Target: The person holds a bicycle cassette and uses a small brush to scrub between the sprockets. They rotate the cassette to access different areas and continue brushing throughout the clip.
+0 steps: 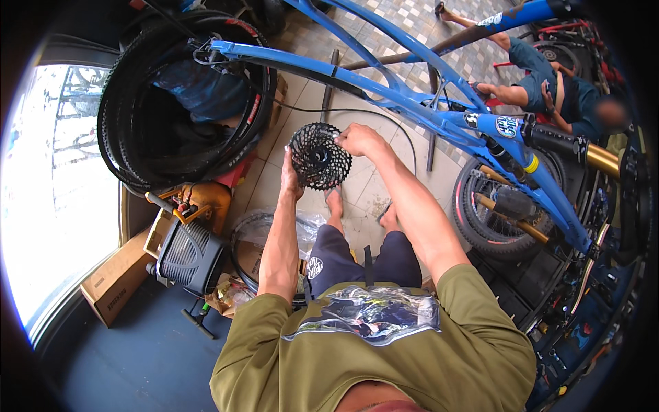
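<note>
In front of me I hold up a black bicycle cassette (317, 152), its stepped toothed rings and central hole showing. My left hand (291, 174) grips its left edge, the thumb along the rim and the other fingers mostly hidden behind it. At the upper right rim, my right hand (360, 141) is closed with its fingertips pinching or pressing the teeth; whether something small lies between them I cannot tell. Beyond the cassette, a blue bicycle frame (405, 93) hangs across the upper right, apart from both hands.
Several bicycle tyres (113, 137) are stacked at the left, near an orange tool (209, 202) and a grey ribbed machine (189, 254). A long cardboard box (120, 278) lies by the window. On the right stand a wheel (470, 220) and a gold-tubed fork (604, 161); another person (535, 82) sits beyond.
</note>
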A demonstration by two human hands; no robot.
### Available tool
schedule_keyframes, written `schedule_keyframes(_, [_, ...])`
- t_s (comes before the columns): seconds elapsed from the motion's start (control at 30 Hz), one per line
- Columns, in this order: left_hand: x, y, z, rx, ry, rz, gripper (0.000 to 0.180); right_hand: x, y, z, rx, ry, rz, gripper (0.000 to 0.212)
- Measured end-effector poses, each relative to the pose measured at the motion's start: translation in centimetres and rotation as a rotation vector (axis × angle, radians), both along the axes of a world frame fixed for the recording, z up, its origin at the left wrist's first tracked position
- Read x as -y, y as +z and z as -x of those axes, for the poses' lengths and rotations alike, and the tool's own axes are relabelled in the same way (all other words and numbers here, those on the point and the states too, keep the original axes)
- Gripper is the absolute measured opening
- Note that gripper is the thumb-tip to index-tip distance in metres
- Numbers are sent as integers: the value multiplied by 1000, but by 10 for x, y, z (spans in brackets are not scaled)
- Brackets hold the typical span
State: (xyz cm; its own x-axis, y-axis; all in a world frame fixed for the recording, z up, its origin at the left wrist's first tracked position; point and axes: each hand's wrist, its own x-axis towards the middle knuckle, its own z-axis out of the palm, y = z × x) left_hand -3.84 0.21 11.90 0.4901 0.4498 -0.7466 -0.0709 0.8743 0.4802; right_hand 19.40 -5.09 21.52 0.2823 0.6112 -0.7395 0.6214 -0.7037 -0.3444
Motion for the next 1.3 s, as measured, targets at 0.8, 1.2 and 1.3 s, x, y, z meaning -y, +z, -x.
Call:
schedule_keyframes(0.8, [-2, -3, -2, -26, 99, -45, 70, 56, 9, 8, -59, 50, -22, 34])
schedule_keyframes(1.2, [-7, -3, -4, 51, 197, -70, 72, 74, 27, 26, 140, -44, 17, 36])
schedule_keyframes(1.3, [-7, -4, -5, 69, 230, -88, 74, 76, 31, 35, 78, -4, 65, 33])
